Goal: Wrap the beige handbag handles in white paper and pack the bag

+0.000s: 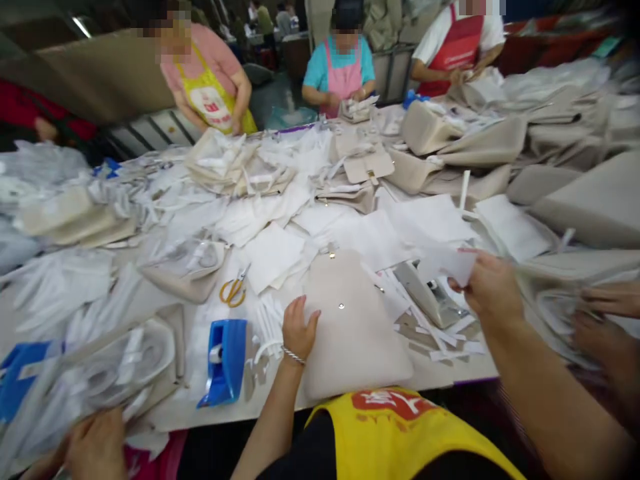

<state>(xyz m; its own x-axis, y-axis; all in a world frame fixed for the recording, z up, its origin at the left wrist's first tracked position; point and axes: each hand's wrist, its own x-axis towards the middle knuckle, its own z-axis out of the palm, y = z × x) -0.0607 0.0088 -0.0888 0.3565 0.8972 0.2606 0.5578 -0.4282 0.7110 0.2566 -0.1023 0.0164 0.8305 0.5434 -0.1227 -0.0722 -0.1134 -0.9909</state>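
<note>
Hands of the person work at the near edge of a long worktable (440, 377). The left hand (299, 330) lies flat on the left side of a beige bag flap (353, 327), fingers together and stretched, thumb a little apart; a thin bracelet (294, 357) sits on the wrist. The flap lies at the near edge of the table, in front of the yellow apron (400, 433), and shows small metal studs. The right hand (487, 287) is raised over the right part of the near edge and pinches a white paper sheet (447, 263) between thumb and fingers; motion blurs the sheet, so its outline is hard to make out.

Just left of the left hand lie white strips (267, 327), then a blue tape dispenser (227, 360). Scissors with yellow handles (233, 291) lie further from the edge. Between the two hands rests a shiny metal part (433, 300) among paper strips; what it is I cannot tell.

At the right edge other hands (607, 300) reach into white material, partly cut off. In the near left corner another hand (95, 447) holds plastic wrapped pieces (100, 373), very blurred. At the far edge three people in aprons stand behind heaps of beige bags (480, 143) and white paper.
</note>
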